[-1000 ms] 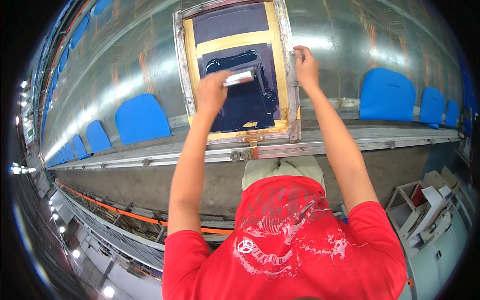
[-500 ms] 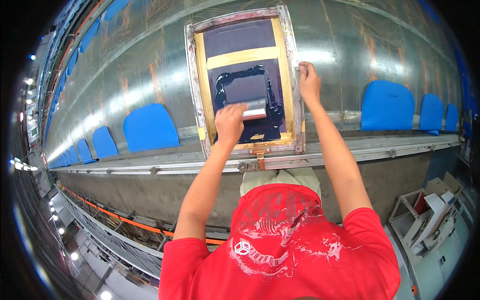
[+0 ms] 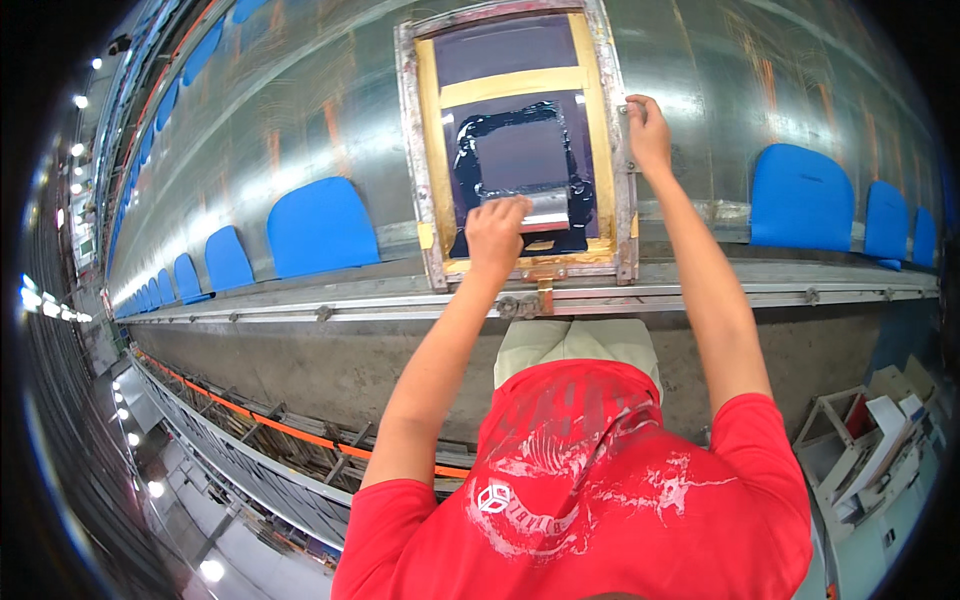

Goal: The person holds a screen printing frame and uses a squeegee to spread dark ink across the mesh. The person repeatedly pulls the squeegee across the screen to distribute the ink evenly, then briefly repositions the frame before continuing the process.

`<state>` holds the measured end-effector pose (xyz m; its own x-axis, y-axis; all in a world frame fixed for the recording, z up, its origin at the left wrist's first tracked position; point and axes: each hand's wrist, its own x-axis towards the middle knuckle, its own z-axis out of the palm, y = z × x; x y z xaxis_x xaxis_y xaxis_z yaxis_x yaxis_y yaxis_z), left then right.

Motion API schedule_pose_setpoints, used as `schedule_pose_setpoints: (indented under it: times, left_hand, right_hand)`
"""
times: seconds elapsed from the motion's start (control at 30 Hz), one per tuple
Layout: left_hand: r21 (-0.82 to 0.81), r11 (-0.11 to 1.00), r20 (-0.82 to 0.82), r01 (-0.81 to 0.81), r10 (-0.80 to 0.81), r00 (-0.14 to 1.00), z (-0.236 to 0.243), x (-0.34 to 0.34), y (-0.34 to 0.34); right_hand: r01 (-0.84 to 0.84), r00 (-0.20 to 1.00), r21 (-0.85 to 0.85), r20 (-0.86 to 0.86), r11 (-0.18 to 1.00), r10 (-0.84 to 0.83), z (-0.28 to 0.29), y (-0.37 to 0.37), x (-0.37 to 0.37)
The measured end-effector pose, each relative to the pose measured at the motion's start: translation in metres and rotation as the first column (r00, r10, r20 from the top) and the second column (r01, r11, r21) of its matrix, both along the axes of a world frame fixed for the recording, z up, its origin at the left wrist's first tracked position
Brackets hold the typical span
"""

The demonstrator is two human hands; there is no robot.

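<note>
My left hand (image 3: 496,236) is wrapped round a metal-faced squeegee (image 3: 546,208), which rests on the mesh near the front of a screen-printing frame (image 3: 411,150). Dark ink (image 3: 466,165) rings a smooth rectangular patch of the screen, thick at the sides and along the front. Yellow tape (image 3: 512,86) crosses the mesh and lines its edges. At the frame's right side rail, my right hand (image 3: 648,132) grips the edge with curled fingers. What lies under the frame is hidden.
Blue fabric pieces (image 3: 322,228) with rounded tops lie in a row along the metal table (image 3: 700,60), left of the frame, and more (image 3: 802,197) to its right. A metal rail (image 3: 420,306) runs along the near edge. White panels (image 3: 870,450) are stacked at lower right.
My left hand has drawn the squeegee slightly, leaving more of the wiped rectangle visible behind it. The whole view has shifted, so the frame appears higher and further right. My right hand stays at the frame.
</note>
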<state>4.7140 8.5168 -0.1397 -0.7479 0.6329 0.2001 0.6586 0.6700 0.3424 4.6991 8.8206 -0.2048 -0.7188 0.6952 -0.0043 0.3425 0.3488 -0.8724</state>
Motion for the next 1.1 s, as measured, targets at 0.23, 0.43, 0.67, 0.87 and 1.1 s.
schedule_pose_setpoints:
  times: [0.23,0.43,0.67,0.87,1.1]
  left_hand:
    - [0.104,0.991,0.069,0.081,-0.089,0.994,0.022,0.016,-0.046]
    - [0.061,0.998,0.136,-0.016,0.008,0.991,0.033,-0.032,-0.148]
    - [-0.096,0.994,0.129,-0.047,0.059,0.99,0.032,-0.076,-0.278]
    - [-0.104,0.992,0.062,-0.069,0.076,0.995,0.029,-0.081,-0.329]
    - [-0.104,0.994,0.044,0.028,-0.024,0.999,0.019,-0.068,-0.346]
  right_hand:
    - [0.061,0.998,0.106,-0.022,0.993,-0.059,0.055,-0.022,-0.021]
    - [0.038,0.995,0.073,-0.091,0.997,-0.031,0.055,-0.144,-0.076]
    - [0.036,0.994,-0.032,-0.101,0.999,-0.039,0.051,-0.283,-0.116]
    - [0.027,0.997,-0.043,-0.075,0.999,-0.03,0.047,-0.322,-0.132]
    - [0.053,0.994,0.112,-0.105,0.992,-0.041,0.019,-0.308,-0.137]
